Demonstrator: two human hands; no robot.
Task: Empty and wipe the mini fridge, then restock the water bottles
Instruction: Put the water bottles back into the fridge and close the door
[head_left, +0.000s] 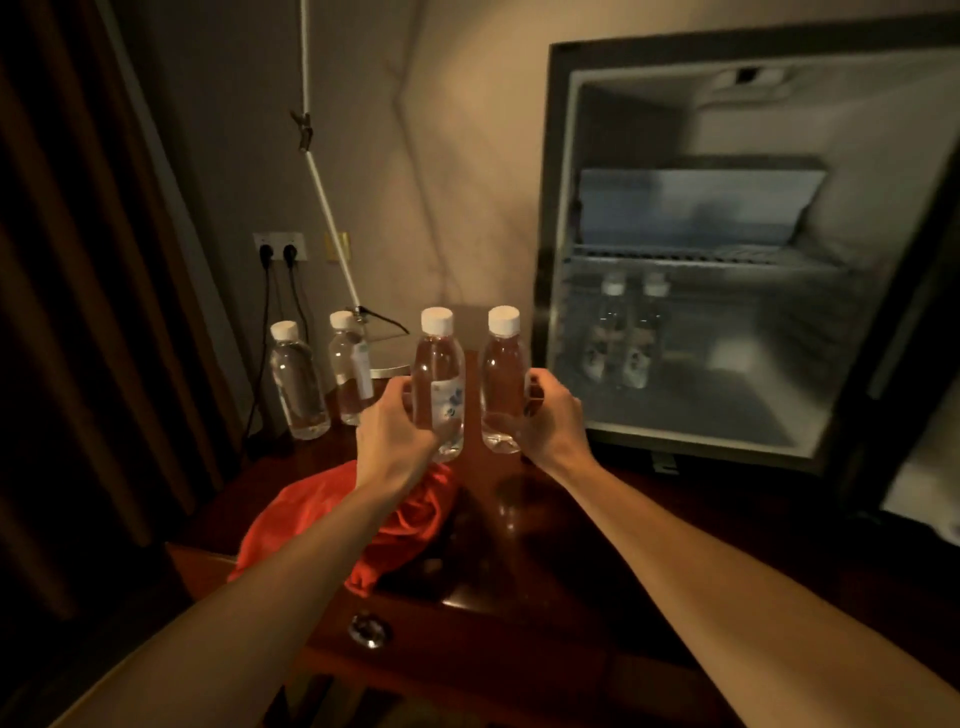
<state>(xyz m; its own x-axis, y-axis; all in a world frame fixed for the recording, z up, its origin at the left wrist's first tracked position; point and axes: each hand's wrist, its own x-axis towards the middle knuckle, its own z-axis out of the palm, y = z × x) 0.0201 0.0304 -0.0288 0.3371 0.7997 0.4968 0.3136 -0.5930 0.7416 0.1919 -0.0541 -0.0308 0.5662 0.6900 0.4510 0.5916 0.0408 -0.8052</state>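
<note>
My left hand (397, 421) grips a clear water bottle (439, 374) with a white cap, held upright above the table. Beside it, my right hand (550, 415) grips a second bottle (501, 376), also upright. Both hang just left of the open mini fridge (727, 249). Two bottles (626, 338) stand side by side on the fridge's lower floor, under a wire shelf. Two more bottles (298, 384) (350, 371) stand on the dark wooden table (545, 545) at the back left. A red cloth (332, 514) lies crumpled under my left forearm.
The fridge door (924, 332) stands open at the right edge. A wall socket (280, 247) with two black plugs sits behind the table. A white lamp pole (324, 192) leans near the left bottles, its round base behind them. A curtain hangs at the left.
</note>
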